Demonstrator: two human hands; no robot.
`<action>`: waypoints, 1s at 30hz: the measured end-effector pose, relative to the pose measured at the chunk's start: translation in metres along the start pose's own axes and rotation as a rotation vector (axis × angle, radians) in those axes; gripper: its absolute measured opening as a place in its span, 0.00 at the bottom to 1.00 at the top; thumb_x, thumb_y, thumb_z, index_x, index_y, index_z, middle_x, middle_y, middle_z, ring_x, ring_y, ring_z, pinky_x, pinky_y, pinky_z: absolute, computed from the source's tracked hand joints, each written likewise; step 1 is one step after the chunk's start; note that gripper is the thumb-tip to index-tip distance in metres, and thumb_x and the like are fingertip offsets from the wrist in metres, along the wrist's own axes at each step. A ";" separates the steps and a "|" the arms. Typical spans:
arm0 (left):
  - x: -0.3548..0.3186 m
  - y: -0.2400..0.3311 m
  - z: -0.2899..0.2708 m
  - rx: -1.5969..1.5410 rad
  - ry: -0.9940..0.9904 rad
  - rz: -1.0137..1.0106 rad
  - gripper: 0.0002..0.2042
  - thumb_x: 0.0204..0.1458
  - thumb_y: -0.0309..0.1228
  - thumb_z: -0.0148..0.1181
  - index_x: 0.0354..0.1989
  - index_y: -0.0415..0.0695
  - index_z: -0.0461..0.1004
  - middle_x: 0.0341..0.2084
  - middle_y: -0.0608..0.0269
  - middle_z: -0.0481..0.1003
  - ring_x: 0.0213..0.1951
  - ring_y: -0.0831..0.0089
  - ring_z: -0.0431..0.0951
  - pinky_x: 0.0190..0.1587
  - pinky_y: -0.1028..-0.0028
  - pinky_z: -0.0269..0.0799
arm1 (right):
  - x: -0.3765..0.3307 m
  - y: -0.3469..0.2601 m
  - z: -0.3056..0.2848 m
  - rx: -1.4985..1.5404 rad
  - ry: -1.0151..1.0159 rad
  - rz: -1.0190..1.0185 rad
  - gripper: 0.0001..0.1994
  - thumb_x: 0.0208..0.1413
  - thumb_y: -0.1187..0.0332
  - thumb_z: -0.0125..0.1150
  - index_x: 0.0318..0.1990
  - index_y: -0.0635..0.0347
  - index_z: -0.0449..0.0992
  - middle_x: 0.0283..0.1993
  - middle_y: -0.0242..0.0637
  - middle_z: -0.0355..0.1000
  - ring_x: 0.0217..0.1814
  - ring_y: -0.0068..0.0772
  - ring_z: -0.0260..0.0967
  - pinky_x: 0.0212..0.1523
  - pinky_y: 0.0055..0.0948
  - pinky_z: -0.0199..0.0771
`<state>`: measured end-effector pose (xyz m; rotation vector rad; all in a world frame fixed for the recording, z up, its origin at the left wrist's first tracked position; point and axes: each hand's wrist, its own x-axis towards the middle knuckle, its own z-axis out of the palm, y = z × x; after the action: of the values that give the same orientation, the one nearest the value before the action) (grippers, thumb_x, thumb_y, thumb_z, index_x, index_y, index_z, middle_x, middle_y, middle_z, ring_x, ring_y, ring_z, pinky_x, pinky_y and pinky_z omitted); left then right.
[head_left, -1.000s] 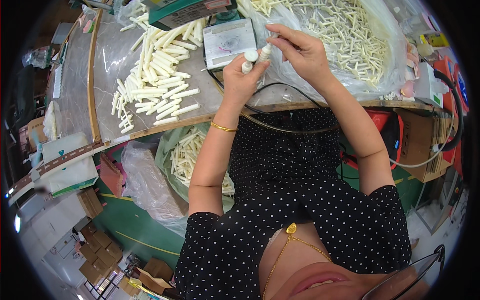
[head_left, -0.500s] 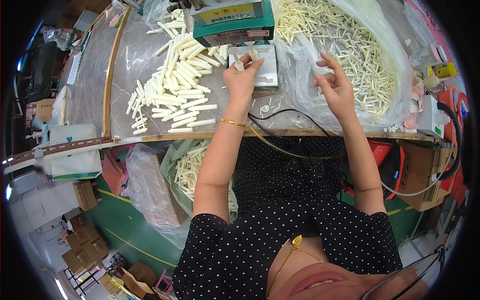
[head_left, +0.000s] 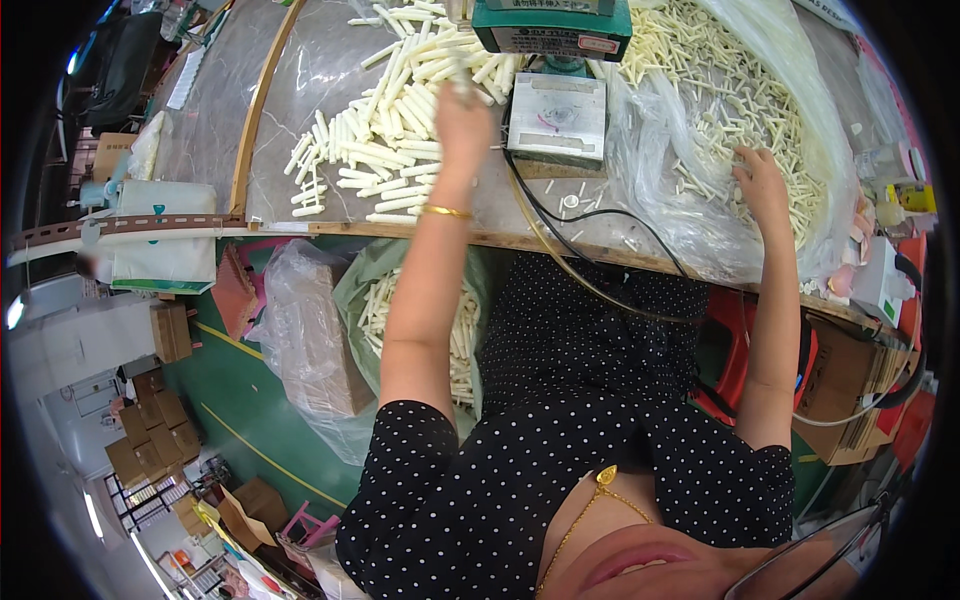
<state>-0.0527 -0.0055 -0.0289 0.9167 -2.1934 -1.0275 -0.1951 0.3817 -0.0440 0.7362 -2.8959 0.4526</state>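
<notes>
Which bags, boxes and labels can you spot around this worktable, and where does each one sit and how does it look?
Label strip: on the green machine's front, top centre; pale, with a red patch.
Clear plastic bag: on the table, right, under the right hand; holds cream pieces.
Green bag: below the table edge; holds white sticks.
Cardboard boxes: floor, lower left; brown.

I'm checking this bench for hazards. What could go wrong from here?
The black cable loops across the table edge by the left hand and might snag. The right hand digs in the clear plastic bag that overhangs the edge, so small white pins may spill.
</notes>
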 end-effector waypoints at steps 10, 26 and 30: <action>0.064 -0.063 -0.036 0.616 -0.417 0.545 0.15 0.36 0.27 0.62 0.37 0.45 0.75 0.39 0.57 0.69 0.39 0.58 0.72 0.42 0.65 0.69 | -0.003 0.008 -0.003 0.083 0.416 -0.186 0.09 0.49 0.69 0.58 0.35 0.63 0.75 0.38 0.40 0.72 0.37 0.42 0.70 0.39 0.33 0.69; -0.079 0.063 0.021 -0.742 -1.072 -0.273 0.11 0.46 0.30 0.63 0.36 0.38 0.76 0.29 0.65 0.76 0.26 0.83 0.70 0.29 0.83 0.64 | -0.015 -0.121 -0.036 1.123 -0.252 -0.026 0.07 0.53 0.70 0.56 0.37 0.62 0.75 0.32 0.27 0.70 0.33 0.16 0.63 0.35 0.19 0.66; -0.078 0.065 0.016 -0.621 -1.066 -0.234 0.11 0.42 0.28 0.66 0.34 0.38 0.76 0.28 0.67 0.76 0.28 0.83 0.71 0.32 0.83 0.66 | -0.011 -0.123 -0.035 0.985 -0.251 -0.227 0.06 0.53 0.72 0.56 0.36 0.62 0.74 0.30 0.29 0.69 0.33 0.19 0.64 0.34 0.20 0.64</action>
<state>-0.0386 0.0920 0.0006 0.3266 -2.2189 -2.5546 -0.1244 0.2943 0.0191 1.2658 -2.5987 1.9111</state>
